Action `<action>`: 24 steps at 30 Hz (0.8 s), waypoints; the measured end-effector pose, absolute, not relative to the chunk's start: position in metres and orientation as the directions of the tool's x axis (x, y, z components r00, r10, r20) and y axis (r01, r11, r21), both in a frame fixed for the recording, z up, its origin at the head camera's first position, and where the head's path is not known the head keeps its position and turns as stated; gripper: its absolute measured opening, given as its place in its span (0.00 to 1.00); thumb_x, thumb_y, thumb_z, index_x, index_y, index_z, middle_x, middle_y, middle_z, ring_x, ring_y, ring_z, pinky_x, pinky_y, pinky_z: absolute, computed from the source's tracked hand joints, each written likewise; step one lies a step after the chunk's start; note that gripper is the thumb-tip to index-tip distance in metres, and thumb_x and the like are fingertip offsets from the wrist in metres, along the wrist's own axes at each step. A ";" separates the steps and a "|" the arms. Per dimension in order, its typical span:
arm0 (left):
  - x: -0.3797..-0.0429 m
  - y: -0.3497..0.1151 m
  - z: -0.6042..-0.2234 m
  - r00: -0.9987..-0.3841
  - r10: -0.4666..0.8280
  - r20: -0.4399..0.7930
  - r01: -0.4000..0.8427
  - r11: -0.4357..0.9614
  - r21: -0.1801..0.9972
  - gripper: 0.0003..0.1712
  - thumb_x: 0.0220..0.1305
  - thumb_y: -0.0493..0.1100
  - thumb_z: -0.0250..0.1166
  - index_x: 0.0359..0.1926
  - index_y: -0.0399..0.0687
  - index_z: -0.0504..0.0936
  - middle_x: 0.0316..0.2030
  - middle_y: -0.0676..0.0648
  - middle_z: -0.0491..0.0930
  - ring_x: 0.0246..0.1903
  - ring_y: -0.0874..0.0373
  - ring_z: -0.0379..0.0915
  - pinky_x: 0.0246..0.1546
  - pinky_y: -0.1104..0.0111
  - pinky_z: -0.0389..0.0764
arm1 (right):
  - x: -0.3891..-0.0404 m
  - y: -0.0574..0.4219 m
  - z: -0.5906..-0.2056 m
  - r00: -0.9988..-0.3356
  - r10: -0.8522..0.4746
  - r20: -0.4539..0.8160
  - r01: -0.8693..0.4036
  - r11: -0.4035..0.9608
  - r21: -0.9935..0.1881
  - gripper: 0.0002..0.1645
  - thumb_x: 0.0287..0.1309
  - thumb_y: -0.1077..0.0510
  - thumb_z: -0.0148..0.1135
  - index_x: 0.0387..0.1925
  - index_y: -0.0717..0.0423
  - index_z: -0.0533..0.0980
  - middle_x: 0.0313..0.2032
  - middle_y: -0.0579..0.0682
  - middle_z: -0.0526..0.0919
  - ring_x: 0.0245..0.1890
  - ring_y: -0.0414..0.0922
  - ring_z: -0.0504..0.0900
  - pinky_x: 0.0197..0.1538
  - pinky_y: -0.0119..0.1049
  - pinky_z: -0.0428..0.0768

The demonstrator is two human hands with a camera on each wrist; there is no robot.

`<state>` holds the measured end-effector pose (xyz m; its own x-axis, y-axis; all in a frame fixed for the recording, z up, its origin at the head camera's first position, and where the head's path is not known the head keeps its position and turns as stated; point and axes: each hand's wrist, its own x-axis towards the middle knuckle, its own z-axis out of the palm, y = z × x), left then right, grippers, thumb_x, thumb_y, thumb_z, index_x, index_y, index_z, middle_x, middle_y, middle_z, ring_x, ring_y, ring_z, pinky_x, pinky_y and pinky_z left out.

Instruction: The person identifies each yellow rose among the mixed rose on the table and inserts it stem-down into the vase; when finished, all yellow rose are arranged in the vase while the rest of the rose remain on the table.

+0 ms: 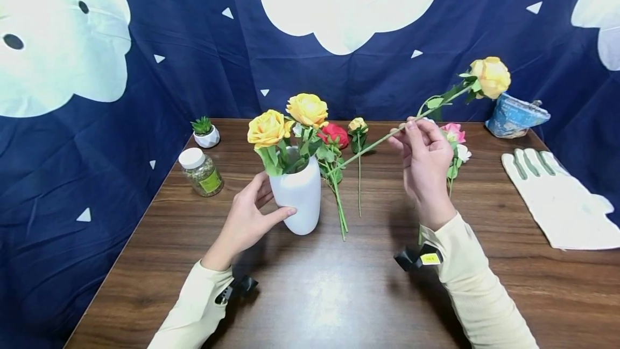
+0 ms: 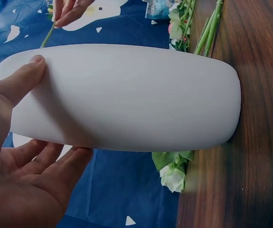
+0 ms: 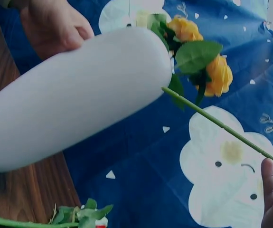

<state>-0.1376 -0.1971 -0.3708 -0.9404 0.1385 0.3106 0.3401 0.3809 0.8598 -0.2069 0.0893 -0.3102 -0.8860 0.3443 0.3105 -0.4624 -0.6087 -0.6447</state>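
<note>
Two yellow roses (image 1: pixel 307 110) are already in the vase (image 1: pixel 301 198), which my left grip (image 1: pixel 249 214) holds nearer the tabletop's (image 1: pixel 300 295) left edge than its right. My right grip (image 1: pixel 426 160) pinches a third rose (image 1: pixel 490 77) by its stem, not yet in; with a red rose (image 1: pixel 334 134) loose toward the far edge, I'd judge this partway.

brown table (image 1: pixel 169 236) with flowers (image 1: pixel 335 134), jar (image 1: pixel 205 175), perhaps pouch (image 1: pixel 514 118)

The left hand (image 1: pixel 247 217) curves, thumb apart from fingers; the right hand (image 1: pixel 428 163), held higher, pinches thumb-to-fingers.
</note>
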 end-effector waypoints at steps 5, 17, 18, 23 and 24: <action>-0.138 -0.197 -0.370 -0.942 0.137 0.305 0.334 0.378 0.863 0.45 0.55 0.33 0.79 0.72 0.35 0.67 0.64 0.35 0.77 0.63 0.44 0.77 0.63 0.60 0.79 | -0.197 0.083 -0.305 -0.872 0.331 0.361 -0.489 -0.615 -0.618 0.17 0.71 0.77 0.49 0.32 0.60 0.79 0.32 0.51 0.85 0.26 0.41 0.87 0.33 0.31 0.89; -0.138 -0.196 -0.371 -0.945 0.139 0.297 0.328 0.372 0.868 0.45 0.56 0.33 0.79 0.72 0.35 0.67 0.64 0.35 0.77 0.63 0.44 0.77 0.64 0.60 0.79 | -0.177 0.077 -0.300 -0.834 0.262 0.485 -0.499 -0.732 -0.463 0.07 0.69 0.76 0.56 0.37 0.69 0.79 0.37 0.57 0.86 0.33 0.49 0.89 0.39 0.38 0.91; -0.138 -0.196 -0.371 -0.945 0.139 0.297 0.328 0.371 0.869 0.45 0.56 0.33 0.79 0.72 0.35 0.67 0.64 0.35 0.77 0.63 0.44 0.77 0.64 0.60 0.79 | -0.176 0.076 -0.300 -0.834 0.262 0.485 -0.499 -0.733 -0.463 0.06 0.69 0.76 0.56 0.38 0.69 0.78 0.37 0.57 0.86 0.34 0.50 0.89 0.39 0.38 0.91; -0.138 -0.196 -0.371 -0.944 0.138 0.300 0.330 0.369 0.869 0.45 0.55 0.32 0.79 0.72 0.35 0.67 0.64 0.35 0.77 0.63 0.43 0.77 0.64 0.60 0.79 | -0.173 0.073 -0.300 -0.830 0.259 0.494 -0.501 -0.734 -0.458 0.05 0.68 0.76 0.57 0.39 0.69 0.78 0.36 0.59 0.87 0.35 0.51 0.89 0.40 0.40 0.91; -0.138 -0.196 -0.370 -0.944 0.138 0.300 0.330 0.370 0.869 0.45 0.55 0.32 0.79 0.72 0.35 0.67 0.64 0.35 0.77 0.63 0.43 0.77 0.64 0.60 0.79 | -0.173 0.072 -0.300 -0.829 0.260 0.495 -0.504 -0.731 -0.460 0.05 0.68 0.76 0.57 0.39 0.70 0.78 0.36 0.59 0.87 0.35 0.52 0.90 0.40 0.40 0.91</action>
<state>-0.1376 -0.1964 -0.3705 -0.9439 0.1381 0.2999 0.3300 0.3697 0.8686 -0.1732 0.0725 -0.2996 -0.8289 0.2598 0.4954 -0.5039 -0.7314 -0.4596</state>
